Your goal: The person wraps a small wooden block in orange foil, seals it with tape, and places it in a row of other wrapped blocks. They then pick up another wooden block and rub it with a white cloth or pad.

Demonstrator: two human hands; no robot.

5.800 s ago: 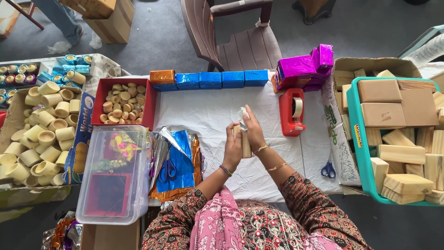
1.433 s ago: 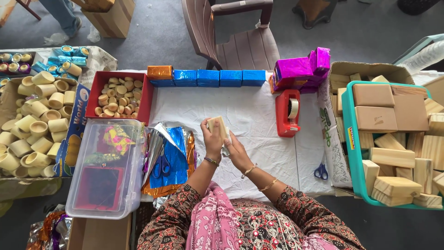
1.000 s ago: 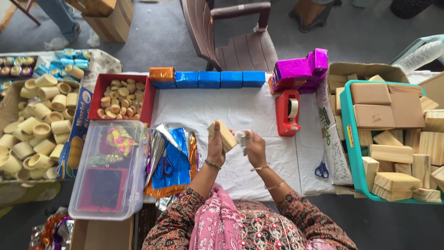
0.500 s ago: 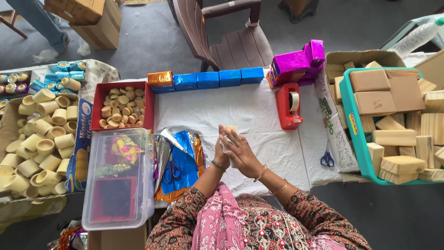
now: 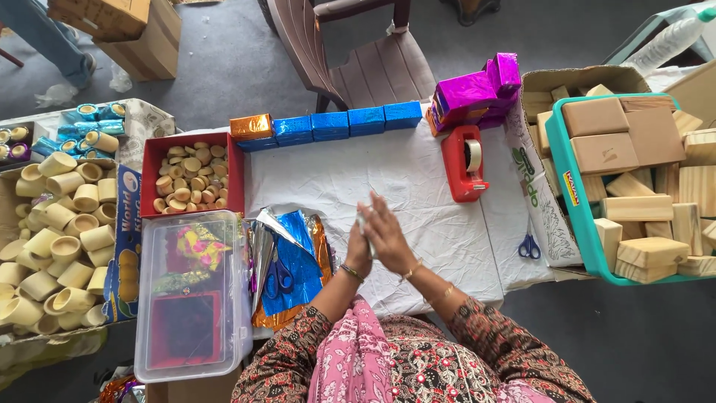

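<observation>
My left hand [image 5: 356, 252] and my right hand [image 5: 389, 236] are pressed palm to palm over the white cloth [image 5: 418, 201] on the table. Between them sits a small pale block [image 5: 363, 224]; only a sliver shows at the fingertips. Both hands close on it. Just left of my hands lie shiny foil sheets [image 5: 298, 257], blue, silver and gold, with blue-handled scissors [image 5: 279, 275] on top.
A red tape dispenser [image 5: 465, 160] and small blue scissors [image 5: 529, 245] lie to the right. Blue foil-wrapped blocks [image 5: 343, 123] and magenta ones [image 5: 477, 89] line the far edge. A teal crate [image 5: 584, 201] holds wooden blocks. At left stand a red tray [image 5: 149, 175], clear box [image 5: 194, 298] and wooden cups [image 5: 60, 246].
A second ago my left hand held the wooden block up, apart from the right hand. Now both palms are closed together around it, slightly further right.
</observation>
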